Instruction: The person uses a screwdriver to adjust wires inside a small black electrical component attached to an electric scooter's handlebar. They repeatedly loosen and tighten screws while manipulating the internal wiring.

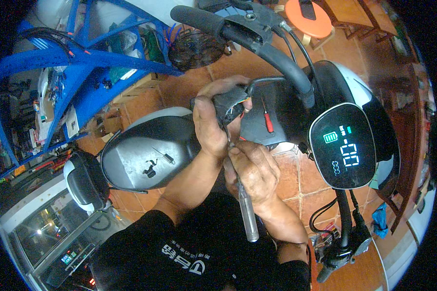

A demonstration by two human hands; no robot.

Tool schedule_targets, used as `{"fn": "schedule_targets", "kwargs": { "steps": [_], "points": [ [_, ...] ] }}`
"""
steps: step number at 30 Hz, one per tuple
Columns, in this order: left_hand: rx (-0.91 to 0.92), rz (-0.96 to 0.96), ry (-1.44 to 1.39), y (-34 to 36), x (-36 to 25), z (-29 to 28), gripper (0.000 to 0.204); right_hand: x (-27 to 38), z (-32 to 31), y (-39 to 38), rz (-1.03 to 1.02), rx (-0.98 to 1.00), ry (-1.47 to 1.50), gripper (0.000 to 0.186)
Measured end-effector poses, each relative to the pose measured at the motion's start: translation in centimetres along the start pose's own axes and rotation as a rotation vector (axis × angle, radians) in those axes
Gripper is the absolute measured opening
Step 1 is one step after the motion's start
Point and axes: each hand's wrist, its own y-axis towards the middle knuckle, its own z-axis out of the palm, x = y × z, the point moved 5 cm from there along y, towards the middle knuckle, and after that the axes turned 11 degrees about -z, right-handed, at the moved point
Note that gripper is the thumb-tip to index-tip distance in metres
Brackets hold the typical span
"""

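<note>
So, going by the head camera, it all comes down to how the clear-handled screwdriver (247, 213) lines up with the black handlebar control housing (229, 101). Left hand (210, 121) has the housing cupped, thumb wrapped up the near-left side, other fingers curled behind it, and a few thin wires (245, 101) poke out on its right. Right hand (254, 170) is curled snugly around the screwdriver, thumb up front. From that hand the housing lies ahead and a bit left, and the tool's long axis runs the same way, butt end back toward the black shirt (179, 257). Tip reaches the near edge of the housing; can't tell if it's seated in anything.

The left hand is obviously the nearer one, being wrapped around the part. A black cable (272, 78) runs off the housing, ahead and right of the left hand, toward the handlebar (296, 72), so I'd guess it limits turning the part.

As for elbow room, tiled floor (286, 177) shows right of the right hand, up to the lit dash display (342, 145). Scooter seat (126, 160) sits left of the left hand, and a red-handled screwdriver (268, 123) lies off to its right.
</note>
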Motion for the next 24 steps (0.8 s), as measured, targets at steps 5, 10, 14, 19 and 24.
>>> {"fn": "schedule_targets", "kwargs": {
  "steps": [5, 10, 14, 19, 24],
  "points": [
    [-0.088, 0.037, -0.111, -0.1, 0.2, 0.4, 0.072, 0.2, 0.3, -0.5, -0.020, -0.058, -0.042, 0.028],
    [0.091, 0.035, -0.076, 0.1, 0.3, 0.1, 0.066, -0.2, -0.7, 0.1, 0.095, -0.089, 0.080, 0.032],
    [0.022, 0.007, -0.239, -0.1, 0.3, 0.3, 0.065, -0.5, -1.7, 0.5, 0.177, -0.101, 0.153, 0.024],
    [-0.014, -0.025, 0.019, 0.0, 0.0, 0.2, 0.068, -1.6, -2.0, 0.5, 0.282, -0.128, 0.263, 0.014],
    [-0.080, -0.067, 0.039, -0.3, 0.3, -0.2, 0.071, -1.8, -2.0, 1.6, 0.262, 0.021, 0.243, 0.011]
  ]
}}
